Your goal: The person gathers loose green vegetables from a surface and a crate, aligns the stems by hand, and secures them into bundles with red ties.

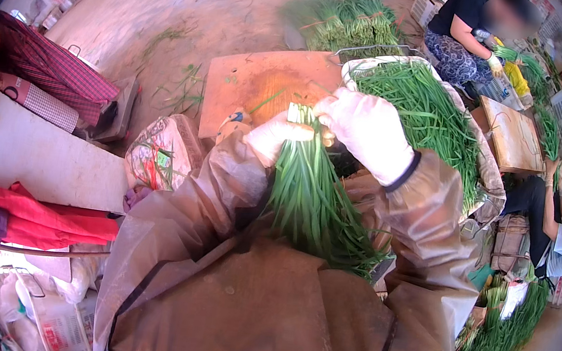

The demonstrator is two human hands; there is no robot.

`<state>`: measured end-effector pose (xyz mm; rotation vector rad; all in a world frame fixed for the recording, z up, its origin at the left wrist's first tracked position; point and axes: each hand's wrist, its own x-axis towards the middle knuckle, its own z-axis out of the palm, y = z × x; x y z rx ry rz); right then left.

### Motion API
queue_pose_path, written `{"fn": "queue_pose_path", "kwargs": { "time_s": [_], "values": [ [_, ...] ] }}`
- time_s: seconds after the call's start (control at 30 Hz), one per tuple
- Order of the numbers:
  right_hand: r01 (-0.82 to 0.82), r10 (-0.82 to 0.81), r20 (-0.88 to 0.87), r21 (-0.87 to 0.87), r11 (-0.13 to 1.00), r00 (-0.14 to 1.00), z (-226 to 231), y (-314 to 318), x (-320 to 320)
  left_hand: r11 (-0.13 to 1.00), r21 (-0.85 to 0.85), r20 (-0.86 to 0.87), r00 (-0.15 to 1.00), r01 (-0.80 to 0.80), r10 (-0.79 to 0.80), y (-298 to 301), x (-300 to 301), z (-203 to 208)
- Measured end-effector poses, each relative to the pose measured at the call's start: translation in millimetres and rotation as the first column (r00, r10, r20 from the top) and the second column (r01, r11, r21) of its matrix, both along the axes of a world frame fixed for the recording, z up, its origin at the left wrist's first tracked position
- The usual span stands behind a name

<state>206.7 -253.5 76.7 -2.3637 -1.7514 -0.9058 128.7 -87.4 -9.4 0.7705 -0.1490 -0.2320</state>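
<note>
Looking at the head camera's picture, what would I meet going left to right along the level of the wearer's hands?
Dark red plaid cloth, gloved left hand, bunch of long green leaves, gloved right hand, heap of green leaves, light brown board.

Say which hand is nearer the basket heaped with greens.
Right: the right hand is by the left edge of the basket; the left hand is farther left, gripping the bunch.

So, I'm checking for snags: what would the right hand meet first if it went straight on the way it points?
The right hand points leftward, so probably the pale stem ends of the green bunch, close ahead; depth leaves actual contact unclear.
</note>
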Motion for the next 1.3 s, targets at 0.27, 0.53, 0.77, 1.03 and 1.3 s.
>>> {"fn": "queue_pose_path", "kwargs": {
  "time_s": [0.27,0.53,0.77,1.03,1.3],
  "values": [
    [0.150,0.011,-0.357,0.418,0.896,0.934,-21,-14,61,0.993,0.085,0.028,0.996,0.084,-0.086,-6,4,-2],
    [0.486,0.138,-0.874,0.383,0.785,0.466,-42,-98,66,0.876,0.127,0.416,0.826,-0.466,0.379,59,7,75],
    [0.070,0.332,-0.792,0.347,0.935,-0.513,-33,-53,-19,0.662,0.273,0.723,0.603,-0.698,0.338,42,12,131],
    [0.363,0.371,0.002,0.203,0.909,-0.929,-130,-34,-35,0.140,0.500,0.602,0.226,-0.855,-0.766,-49,-22,34],
    [0.159,-0.276,0.517,0.647,0.746,-0.810,-198,24,-5,0.059,0.521,0.467,0.227,-0.852,-0.855,-23,-21,35]
  ]
}}
